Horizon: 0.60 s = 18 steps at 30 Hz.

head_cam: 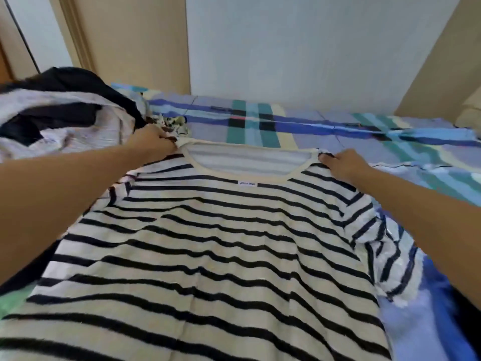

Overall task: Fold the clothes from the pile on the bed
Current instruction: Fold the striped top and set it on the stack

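A cream T-shirt with black stripes (208, 256) lies spread on the bed, its neckline toward the far side. My left hand (153, 144) grips the shirt's left shoulder beside the collar. At the right shoulder my right hand (343, 165) pinches the fabric. The right sleeve hangs crumpled near my right forearm. The pile of clothes (59, 115), dark and pale garments, is heaped at the far left, just behind my left hand.
The bed carries a blue, teal and cream plaid sheet (338, 131). A small patterned cloth (173, 123) lies by the pile. A white wall panel (312, 48) stands behind the bed. A pale pillow (471, 113) sits at the far right.
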{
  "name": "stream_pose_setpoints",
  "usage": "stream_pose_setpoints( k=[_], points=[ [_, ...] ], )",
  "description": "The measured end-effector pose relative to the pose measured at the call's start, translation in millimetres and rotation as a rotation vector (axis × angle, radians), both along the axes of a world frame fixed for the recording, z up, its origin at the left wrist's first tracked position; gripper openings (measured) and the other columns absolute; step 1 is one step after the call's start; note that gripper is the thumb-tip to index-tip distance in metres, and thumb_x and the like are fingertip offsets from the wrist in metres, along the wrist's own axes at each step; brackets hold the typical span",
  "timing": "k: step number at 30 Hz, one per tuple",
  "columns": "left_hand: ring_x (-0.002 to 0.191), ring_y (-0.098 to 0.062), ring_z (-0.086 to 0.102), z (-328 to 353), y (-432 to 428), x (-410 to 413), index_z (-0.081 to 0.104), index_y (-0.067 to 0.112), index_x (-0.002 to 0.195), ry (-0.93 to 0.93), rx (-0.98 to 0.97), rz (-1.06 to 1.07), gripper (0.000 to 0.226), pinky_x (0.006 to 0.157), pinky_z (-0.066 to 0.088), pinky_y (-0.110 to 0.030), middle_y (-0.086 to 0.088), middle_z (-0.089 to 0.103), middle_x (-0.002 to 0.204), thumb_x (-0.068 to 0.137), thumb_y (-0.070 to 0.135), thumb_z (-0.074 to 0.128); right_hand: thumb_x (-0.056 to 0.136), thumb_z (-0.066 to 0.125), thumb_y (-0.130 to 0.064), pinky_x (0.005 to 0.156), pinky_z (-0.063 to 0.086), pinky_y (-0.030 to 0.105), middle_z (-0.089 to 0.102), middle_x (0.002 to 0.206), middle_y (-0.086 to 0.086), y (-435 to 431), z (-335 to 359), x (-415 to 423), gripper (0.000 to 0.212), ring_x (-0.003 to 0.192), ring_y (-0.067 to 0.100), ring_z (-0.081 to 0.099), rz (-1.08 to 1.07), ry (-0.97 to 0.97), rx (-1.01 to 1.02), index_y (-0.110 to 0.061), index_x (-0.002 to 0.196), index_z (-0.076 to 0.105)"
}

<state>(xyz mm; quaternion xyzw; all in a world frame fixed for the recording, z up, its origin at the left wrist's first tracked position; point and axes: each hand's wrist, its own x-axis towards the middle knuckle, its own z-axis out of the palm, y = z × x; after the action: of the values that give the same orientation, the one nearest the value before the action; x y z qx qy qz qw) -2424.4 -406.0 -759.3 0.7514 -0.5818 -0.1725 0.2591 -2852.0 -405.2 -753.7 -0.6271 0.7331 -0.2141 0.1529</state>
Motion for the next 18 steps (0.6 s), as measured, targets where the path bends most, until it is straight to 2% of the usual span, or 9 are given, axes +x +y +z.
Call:
stream_pose_setpoints(
  k=[2,3,5,6,9,12,14,16,18],
  points=[
    [0.117,-0.04,0.055,-13,-6,-9,0.061,0.008,0.123,-0.23,0.051,0.073,0.057,0.103,0.045,-0.046,-0.019,0.06,0.126,0.087,0.052,0.064,0.099,0.053,-0.047,0.06,0.034,0.035,0.052,0.068,0.012,-6,-23,-3,0.053,0.077,0.03,0.052,-0.003,-0.004,-0.023,-0.005,0.066,0.051],
    [0.125,-0.042,0.047,-16,-7,-17,0.053,0.007,0.131,-0.396,0.07,0.115,0.066,0.109,0.038,-0.05,-0.021,0.053,0.134,0.085,0.054,0.064,0.099,0.053,-0.047,0.067,0.038,0.034,0.056,0.078,0.013,-9,-33,-7,0.049,0.083,0.028,0.054,0.006,-0.003,-0.025,-0.004,0.075,0.056],
    [0.134,-0.043,0.034,-18,-4,-38,0.043,0.005,0.137,-0.576,-0.002,0.139,0.074,0.113,0.027,-0.054,-0.024,0.041,0.141,0.081,0.044,0.07,0.1,0.05,-0.049,0.083,0.039,0.035,0.056,0.096,0.012,-7,-47,-20,0.042,0.092,0.024,0.051,0.038,0.007,0.049,-0.009,0.094,0.059],
    [0.133,-0.043,0.032,-17,-1,-52,0.043,0.005,0.137,-0.591,-0.08,0.09,0.071,0.111,0.026,-0.054,-0.024,0.04,0.14,0.08,0.037,0.071,0.1,0.048,-0.051,0.086,0.039,0.036,0.055,0.099,0.011,-4,-51,-28,0.041,0.093,0.023,0.05,0.062,-0.001,0.097,-0.012,0.093,0.057],
    [0.133,-0.039,0.032,-14,21,-110,0.047,0.014,0.137,-0.499,-0.243,-0.224,0.06,0.109,0.026,-0.052,-0.019,0.041,0.14,0.084,0.032,0.069,0.098,0.046,-0.058,0.091,0.042,0.035,0.062,0.103,0.01,16,-51,-64,0.047,0.09,0.024,0.056,0.09,-0.047,0.209,-0.014,0.085,0.058],
    [0.132,-0.032,0.037,-20,59,-187,0.052,0.02,0.134,-0.326,-0.245,-0.519,0.046,0.108,0.03,-0.048,-0.01,0.045,0.141,0.093,0.038,0.06,0.087,0.055,-0.07,0.096,0.049,0.04,0.067,0.112,0.004,47,-41,-96,0.06,0.102,0.024,0.063,0.117,-0.115,0.353,-0.014,0.106,0.068],
    [0.132,-0.028,0.039,-30,86,-238,0.053,0.021,0.133,-0.212,-0.2,-0.66,0.041,0.11,0.031,-0.046,-0.006,0.046,0.143,0.097,0.041,0.053,0.08,0.063,-0.071,0.096,0.047,0.039,0.063,0.114,-0.003,68,-31,-112,0.059,0.105,0.02,0.059,0.157,-0.05,0.444,-0.019,0.107,0.069],
    [0.133,-0.025,0.04,-46,108,-278,0.051,0.021,0.135,-0.154,-0.143,-0.742,0.043,0.111,0.032,-0.045,-0.003,0.046,0.144,0.099,0.043,0.047,0.076,0.076,-0.06,0.098,0.047,0.039,0.068,0.113,-0.004,84,-25,-124,0.047,0.106,0.019,0.062,0.179,-0.013,0.511,-0.02,0.102,0.073],
    [0.135,-0.024,0.04,-65,123,-304,0.049,0.019,0.138,-0.159,-0.1,-0.76,0.047,0.113,0.032,-0.044,-0.003,0.045,0.146,0.1,0.045,0.041,0.077,0.083,-0.033,0.092,0.054,0.037,0.075,0.106,0.005,98,-23,-134,0.033,0.097,0.021,0.07,0.172,-0.083,0.539,-0.012,0.101,0.074]
  ],
)
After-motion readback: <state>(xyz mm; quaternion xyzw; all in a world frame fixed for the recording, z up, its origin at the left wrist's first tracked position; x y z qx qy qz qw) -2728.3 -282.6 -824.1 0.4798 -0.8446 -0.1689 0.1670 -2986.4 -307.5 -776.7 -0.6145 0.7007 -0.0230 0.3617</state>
